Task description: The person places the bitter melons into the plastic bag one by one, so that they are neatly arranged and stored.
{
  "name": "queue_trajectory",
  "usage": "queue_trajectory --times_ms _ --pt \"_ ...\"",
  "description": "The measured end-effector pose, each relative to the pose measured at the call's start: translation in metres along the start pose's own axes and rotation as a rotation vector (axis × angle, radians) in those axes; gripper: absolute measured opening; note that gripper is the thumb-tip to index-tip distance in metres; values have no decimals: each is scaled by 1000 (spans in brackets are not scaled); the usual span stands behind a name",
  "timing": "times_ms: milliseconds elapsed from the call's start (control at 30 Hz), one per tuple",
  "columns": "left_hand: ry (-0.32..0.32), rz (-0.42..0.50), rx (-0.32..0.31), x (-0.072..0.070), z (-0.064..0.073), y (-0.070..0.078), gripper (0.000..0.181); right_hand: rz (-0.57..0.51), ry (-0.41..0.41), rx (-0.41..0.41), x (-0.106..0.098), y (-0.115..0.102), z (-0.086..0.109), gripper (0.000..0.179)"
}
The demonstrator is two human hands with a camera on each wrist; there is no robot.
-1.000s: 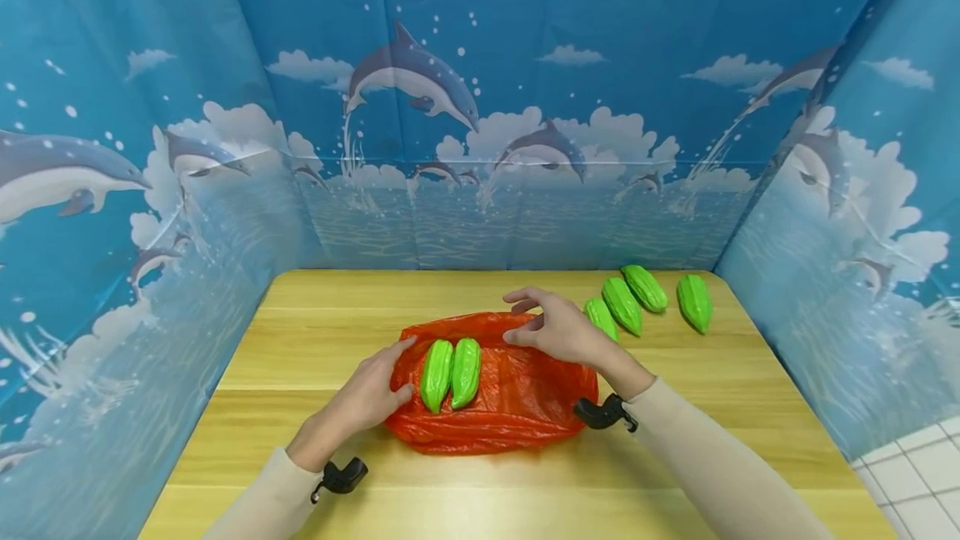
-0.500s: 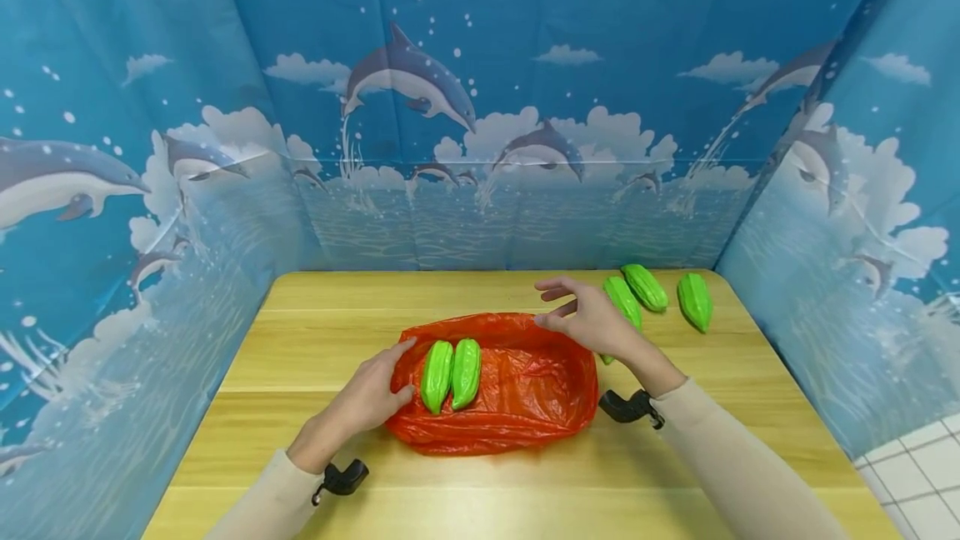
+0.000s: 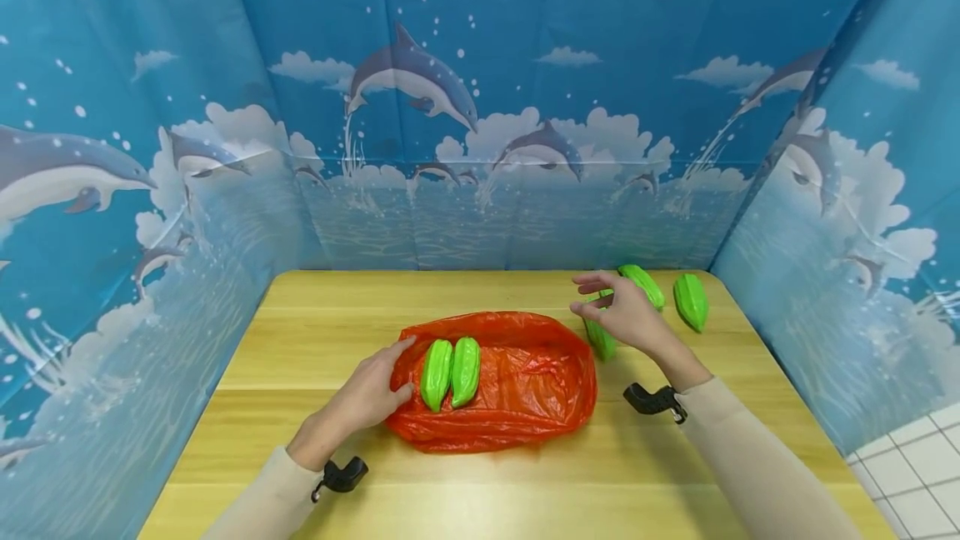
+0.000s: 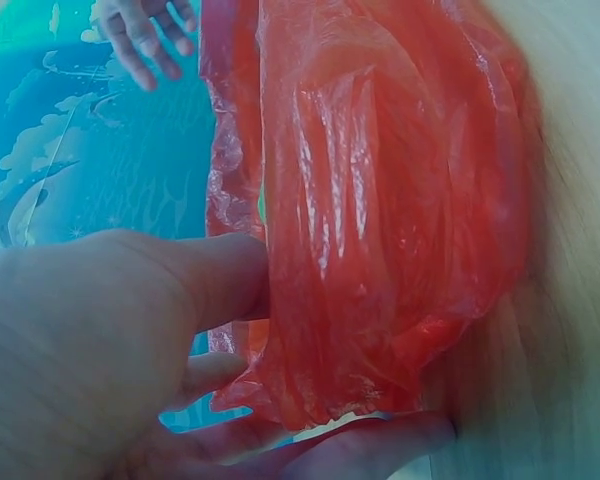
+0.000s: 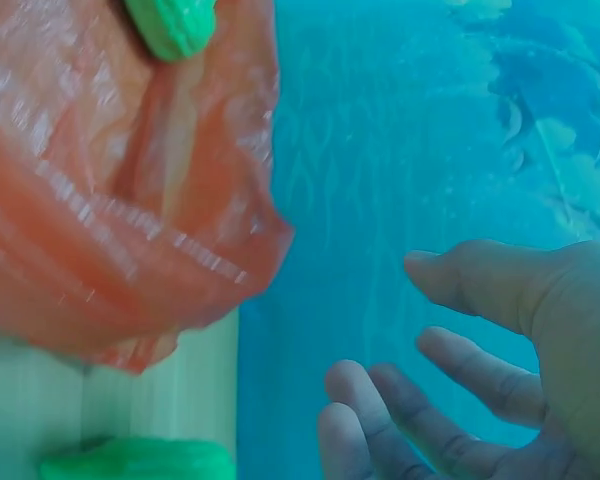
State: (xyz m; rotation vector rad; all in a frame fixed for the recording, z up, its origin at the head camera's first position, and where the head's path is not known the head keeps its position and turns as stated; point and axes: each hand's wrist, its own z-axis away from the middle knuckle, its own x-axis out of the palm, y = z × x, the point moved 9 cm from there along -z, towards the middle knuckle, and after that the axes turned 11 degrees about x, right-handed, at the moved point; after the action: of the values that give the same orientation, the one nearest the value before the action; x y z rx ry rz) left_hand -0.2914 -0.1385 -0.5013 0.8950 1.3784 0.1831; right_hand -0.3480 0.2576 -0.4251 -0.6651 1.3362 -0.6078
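A red plastic bag [image 3: 525, 419] lies spread on the table with its mouth facing up. Inside its left half rest two bright green, ridged, pointed fruits [image 3: 437, 376], side by side. My left hand [image 3: 363, 390] holds the bag's left end, thumb at the rim and fingers along the outside; the left wrist view shows the thumb [image 4: 230, 275] against the red film. Beyond the bag's right end, my right hand [image 3: 630, 315] hovers with relaxed, spread fingers and nothing in them. Below its fingertips lies another green fruit [image 3: 602, 342], partly hidden by the hand.
Farther back on the right are a green fruit [image 3: 643, 283] partly behind the right hand and another [image 3: 691, 302] near the table's right corner. A blue dolphin-print curtain [image 3: 487, 223] stands along the back and sides of the wooden table [image 3: 480, 498].
My right hand has moved from above the bag's back rim rightward to the loose green fruits, its fingers still apart. The left hand, bag and two fruits inside have stayed put.
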Motion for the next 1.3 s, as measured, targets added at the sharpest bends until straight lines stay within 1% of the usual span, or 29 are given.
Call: queue_trajectory --times_ms 100,300,467,567,667,1000,1300 --pt "-10 -2 -4 2 0 -1 79 19 18 17 -4 11 -2 54" --pt "-8 -2 -4 2 -3 1 79 36 44 44 -12 24 -1 53" --pt "-11 6 7 5 -2 1 78 53 48 59 -16 34 0 54" --pt "-17 13 -5 7 0 -1 79 66 41 67 -16 41 1 57" --pt "-15 13 -4 6 0 -1 79 82 40 75 -16 47 0 59" --pt "-13 -4 4 -1 -2 3 79 115 47 98 -15 60 -7 62" --pt "-18 -2 3 0 -1 5 80 117 53 100 -16 68 -9 64"
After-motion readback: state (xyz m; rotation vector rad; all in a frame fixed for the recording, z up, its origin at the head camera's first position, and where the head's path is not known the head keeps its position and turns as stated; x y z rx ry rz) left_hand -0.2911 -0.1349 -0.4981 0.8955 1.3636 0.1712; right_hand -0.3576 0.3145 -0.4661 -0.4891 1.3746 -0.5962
